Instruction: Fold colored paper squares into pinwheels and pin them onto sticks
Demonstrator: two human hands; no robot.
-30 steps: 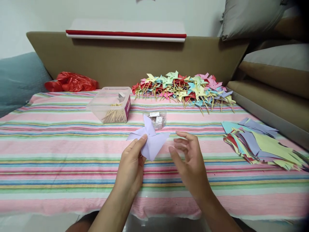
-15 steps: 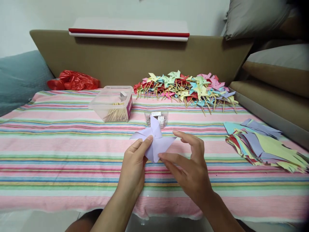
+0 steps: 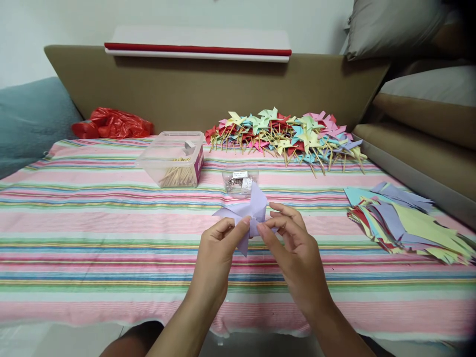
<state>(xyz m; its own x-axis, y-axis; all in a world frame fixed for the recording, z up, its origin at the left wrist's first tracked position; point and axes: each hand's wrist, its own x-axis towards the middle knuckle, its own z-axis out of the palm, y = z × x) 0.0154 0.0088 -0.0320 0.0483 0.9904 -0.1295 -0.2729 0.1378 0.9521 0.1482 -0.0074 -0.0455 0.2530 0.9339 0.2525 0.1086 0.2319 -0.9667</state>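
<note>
From where I'm standing, pale wooden sticks (image 3: 178,174) are lying unused on the left in a clear plastic box (image 3: 158,171). In the middle, a lavender paper pinwheel (image 3: 257,202) is showing folded blades but no stick, so I'd judge it is sitting partway along. Farther right, many multicoloured paper pinwheels on sticks (image 3: 286,131) are lying heaped, apparently done, while a nearer pile of cut coloured paper sheets (image 3: 412,223) is lying flat at the right, seemingly left to fold. As for the hands, the left hand (image 3: 217,253) is pinching the lavender piece near its centre, thumb on top; the piece is resting between both hands, above the striped cloth (image 3: 111,233); and the right hand (image 3: 299,250), fingers curled close together, is gripping its right blade.
</note>
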